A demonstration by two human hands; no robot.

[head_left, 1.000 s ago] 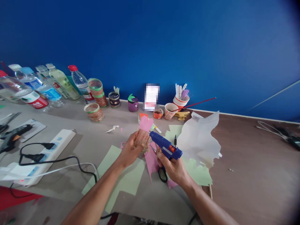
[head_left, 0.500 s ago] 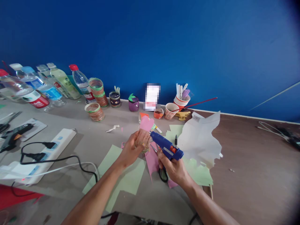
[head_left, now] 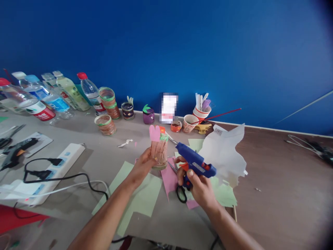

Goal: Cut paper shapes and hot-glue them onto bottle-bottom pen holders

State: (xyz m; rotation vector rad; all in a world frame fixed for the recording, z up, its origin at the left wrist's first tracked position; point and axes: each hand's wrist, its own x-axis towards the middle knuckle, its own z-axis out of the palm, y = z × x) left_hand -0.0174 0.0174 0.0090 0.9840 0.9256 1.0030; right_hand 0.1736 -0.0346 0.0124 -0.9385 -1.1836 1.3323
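Note:
My left hand (head_left: 142,166) is closed round a small cup wrapped in brown twine (head_left: 159,152), held upright above the table, with pink paper ears (head_left: 154,133) standing up from its rim. My right hand (head_left: 196,182) grips a blue hot glue gun (head_left: 195,161); its nozzle points left toward the cup and stops a little short of it. Black-handled scissors (head_left: 179,189) lie on pink paper (head_left: 168,177) just below my right hand.
Green paper sheets (head_left: 140,198) and a white sheet (head_left: 223,152) lie around my hands. Plastic bottles (head_left: 52,99) and decorated cups (head_left: 106,99) line the blue wall. A white power strip (head_left: 49,170) with black cables and a black glue gun (head_left: 15,151) sit at the left.
My left hand has turned the cup upright and lifted it slightly. My right hand has drawn the glue gun back to the right, away from the cup.

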